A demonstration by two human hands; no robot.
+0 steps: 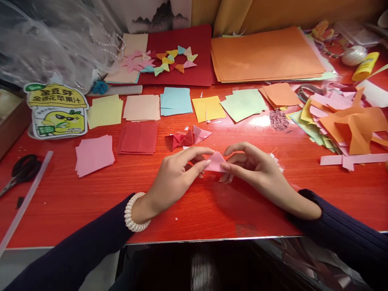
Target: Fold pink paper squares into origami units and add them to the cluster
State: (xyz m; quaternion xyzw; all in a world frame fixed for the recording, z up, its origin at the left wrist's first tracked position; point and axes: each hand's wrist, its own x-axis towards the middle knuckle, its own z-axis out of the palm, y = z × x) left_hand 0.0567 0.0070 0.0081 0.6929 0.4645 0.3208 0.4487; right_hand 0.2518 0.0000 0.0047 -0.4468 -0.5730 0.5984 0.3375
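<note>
My left hand (178,173) and my right hand (253,165) meet over the red table (91,202), and both pinch a small folded pink paper piece (216,162) between thumb and fingers. The piece is a flat triangle held just above the table top. A white coiled band sits on my left wrist. Just beyond my hands lie two finished folded units, one red (180,140) and one pink (200,133).
Stacks of square paper lie in a row: pink (94,154), red (138,138), yellow-green (105,110), beige (142,107), blue (176,100), yellow (208,108), green (244,104). Scissors (21,169) rest far left. A paper-unit ring (172,60) sits on a dark red sheet. Orange sheets (266,54) and paper scraps (342,121) lie right.
</note>
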